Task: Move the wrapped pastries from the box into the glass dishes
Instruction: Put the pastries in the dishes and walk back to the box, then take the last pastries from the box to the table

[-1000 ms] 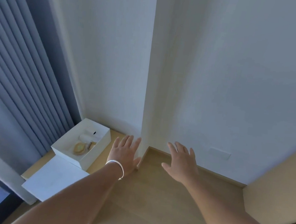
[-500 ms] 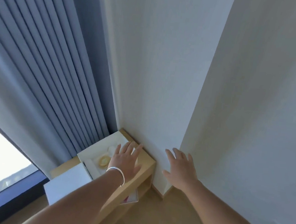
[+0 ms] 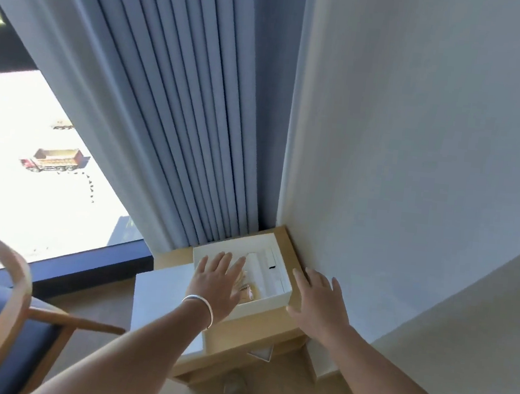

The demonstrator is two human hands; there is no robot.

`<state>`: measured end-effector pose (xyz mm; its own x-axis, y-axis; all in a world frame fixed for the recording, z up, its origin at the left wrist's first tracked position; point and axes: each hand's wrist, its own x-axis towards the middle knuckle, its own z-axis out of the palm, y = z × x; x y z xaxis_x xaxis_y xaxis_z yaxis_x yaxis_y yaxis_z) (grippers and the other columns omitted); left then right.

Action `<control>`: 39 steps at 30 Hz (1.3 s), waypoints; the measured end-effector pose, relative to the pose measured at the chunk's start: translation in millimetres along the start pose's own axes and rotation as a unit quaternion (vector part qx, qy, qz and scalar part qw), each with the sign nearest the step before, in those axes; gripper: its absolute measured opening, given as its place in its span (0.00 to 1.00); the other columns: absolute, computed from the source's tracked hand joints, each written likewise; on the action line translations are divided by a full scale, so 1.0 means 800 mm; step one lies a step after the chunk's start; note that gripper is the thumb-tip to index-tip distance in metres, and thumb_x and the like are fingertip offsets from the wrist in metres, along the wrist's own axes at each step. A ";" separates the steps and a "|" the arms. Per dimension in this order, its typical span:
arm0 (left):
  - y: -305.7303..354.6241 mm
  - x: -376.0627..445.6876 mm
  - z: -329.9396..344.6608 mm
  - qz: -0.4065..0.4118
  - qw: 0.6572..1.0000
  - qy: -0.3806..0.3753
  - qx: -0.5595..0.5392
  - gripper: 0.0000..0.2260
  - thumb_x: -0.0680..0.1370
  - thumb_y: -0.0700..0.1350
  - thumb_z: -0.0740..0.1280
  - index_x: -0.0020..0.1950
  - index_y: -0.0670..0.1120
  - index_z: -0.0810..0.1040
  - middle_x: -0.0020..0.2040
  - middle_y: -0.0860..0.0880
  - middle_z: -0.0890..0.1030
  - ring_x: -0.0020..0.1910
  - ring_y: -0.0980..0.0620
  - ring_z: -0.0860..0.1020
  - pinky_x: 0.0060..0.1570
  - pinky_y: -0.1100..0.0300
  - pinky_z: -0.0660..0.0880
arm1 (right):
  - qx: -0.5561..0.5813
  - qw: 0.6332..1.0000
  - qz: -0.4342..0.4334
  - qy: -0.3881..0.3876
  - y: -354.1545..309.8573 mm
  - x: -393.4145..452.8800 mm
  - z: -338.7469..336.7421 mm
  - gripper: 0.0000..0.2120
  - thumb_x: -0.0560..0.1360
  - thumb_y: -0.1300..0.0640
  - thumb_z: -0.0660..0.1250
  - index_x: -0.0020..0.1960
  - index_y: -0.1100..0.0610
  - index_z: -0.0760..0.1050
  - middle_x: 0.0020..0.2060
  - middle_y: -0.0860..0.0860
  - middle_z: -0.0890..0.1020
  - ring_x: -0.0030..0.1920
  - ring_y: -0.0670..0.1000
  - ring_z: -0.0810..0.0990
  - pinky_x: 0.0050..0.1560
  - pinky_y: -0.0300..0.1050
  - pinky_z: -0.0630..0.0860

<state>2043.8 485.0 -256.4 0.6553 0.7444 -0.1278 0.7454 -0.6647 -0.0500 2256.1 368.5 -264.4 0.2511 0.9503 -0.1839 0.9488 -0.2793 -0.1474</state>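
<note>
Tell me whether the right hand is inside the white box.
No: the right hand is spread outside the white box, beside its right wall; only the left hand reaches over it.

- Your left hand (image 3: 216, 283) covers most of the open box (image 3: 270, 296); you see only a sliver of wrapped pastries (image 3: 247, 290) at its 3 o'clock edge, too blurred to count.
- The chair (image 3: 0, 304) at 8 o'clock is cut off by the left and bottom edges.
- Both forearms run out at the bottom edge.
- The counter (image 3: 258, 325) hides its lower shelf; the item there is unreadable.
</note>
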 end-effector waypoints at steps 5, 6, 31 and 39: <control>-0.046 0.037 0.027 -0.034 0.999 -0.015 -0.020 0.32 0.79 0.62 0.54 0.78 0.52 0.45 0.78 0.46 0.54 0.77 0.45 0.51 0.75 0.45 0.48 | -0.005 0.999 -0.030 -0.032 -0.025 0.061 -0.002 0.37 0.76 0.41 0.64 0.78 0.47 0.49 0.77 0.53 0.56 0.76 0.55 0.57 0.74 0.58 0.53; -0.053 0.046 0.034 -0.041 0.999 -0.018 -0.026 0.33 0.79 0.62 0.54 0.78 0.52 0.45 0.79 0.46 0.54 0.77 0.45 0.51 0.74 0.45 0.47 | -0.009 0.998 -0.035 -0.043 -0.030 0.071 -0.003 0.38 0.76 0.41 0.64 0.78 0.47 0.49 0.78 0.52 0.55 0.76 0.55 0.57 0.74 0.57 0.54; -0.131 0.190 0.252 -0.040 0.979 -0.176 -0.100 0.34 0.77 0.39 0.62 0.78 0.47 0.46 0.76 0.41 0.56 0.75 0.42 0.53 0.71 0.51 0.59 | -0.029 0.963 -0.081 -0.255 -0.114 0.268 0.197 0.34 0.73 0.38 0.65 0.74 0.49 0.61 0.74 0.52 0.63 0.74 0.55 0.58 0.71 0.57 0.61; -0.107 0.248 0.326 0.020 0.968 -0.244 -0.063 0.42 0.76 0.40 0.67 0.77 0.49 0.38 0.78 0.41 0.41 0.77 0.41 0.44 0.71 0.42 0.56 | -0.089 0.934 -0.109 -0.329 -0.083 0.294 0.273 0.41 0.72 0.43 0.69 0.77 0.48 0.52 0.77 0.53 0.54 0.75 0.57 0.51 0.70 0.58 0.61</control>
<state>2078.6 673.2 -536.0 0.5709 0.5807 -0.5804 0.7500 -0.6565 0.0809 2210.2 580.6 -510.3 -0.0686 0.6760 -0.7337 0.9952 -0.0052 -0.0979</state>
